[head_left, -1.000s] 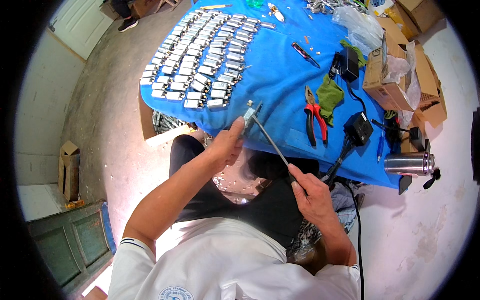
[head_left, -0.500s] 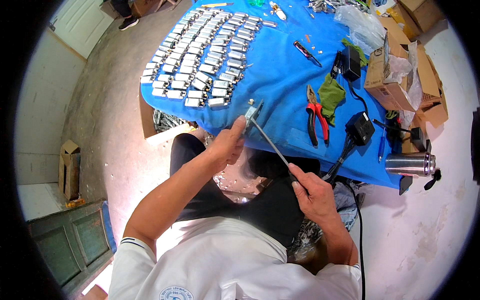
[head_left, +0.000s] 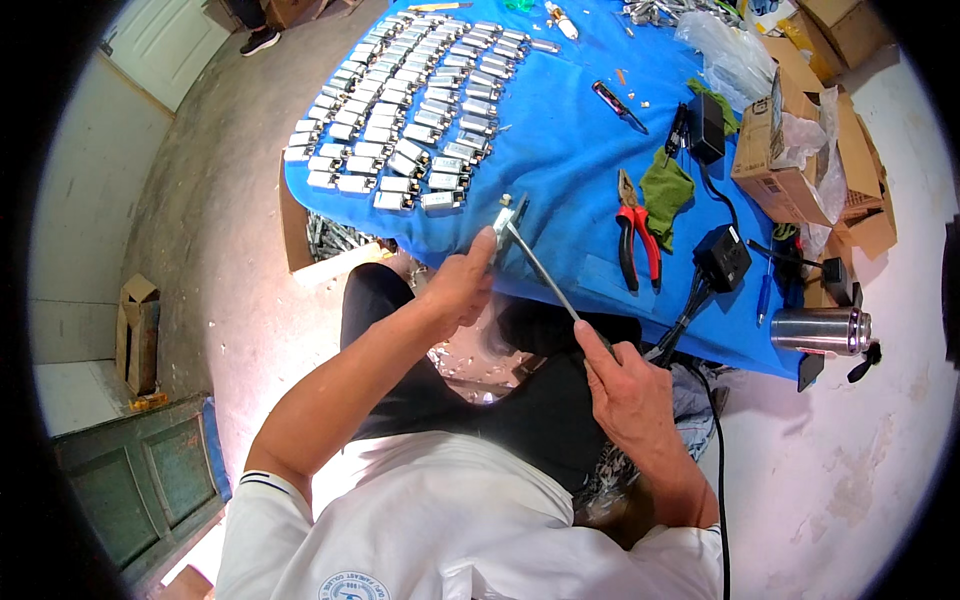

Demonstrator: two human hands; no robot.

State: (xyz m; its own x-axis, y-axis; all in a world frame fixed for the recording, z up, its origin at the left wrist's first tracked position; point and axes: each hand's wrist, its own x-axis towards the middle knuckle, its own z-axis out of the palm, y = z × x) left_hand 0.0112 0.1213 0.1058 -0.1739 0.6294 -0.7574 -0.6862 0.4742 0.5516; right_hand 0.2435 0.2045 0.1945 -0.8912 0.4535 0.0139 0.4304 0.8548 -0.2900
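My left hand (head_left: 463, 285) is closed on a small flat metal piece (head_left: 502, 224), held at the front edge of the blue cloth (head_left: 550, 170). My right hand (head_left: 625, 385) grips the handle of a long, thin steel tool (head_left: 545, 272), whose tip meets the piece. Rows of several small silver metal parts (head_left: 400, 120) lie beyond my left hand. To the right of the piece lie red-and-black pliers (head_left: 655, 265) on the cloth, beside a green rag (head_left: 662, 198).
A black power block (head_left: 722, 258) with cables, a steel flask (head_left: 815, 330) and cardboard boxes (head_left: 760, 175) are at the right. A small screwdriver-like tool (head_left: 615, 105) lies farther back. At top left, a person's shoe (head_left: 260, 42) stands on the floor.
Both hands, the piece and the tool have shifted slightly upward in the picture. My right hand's fingers have shifted a little on the handle.
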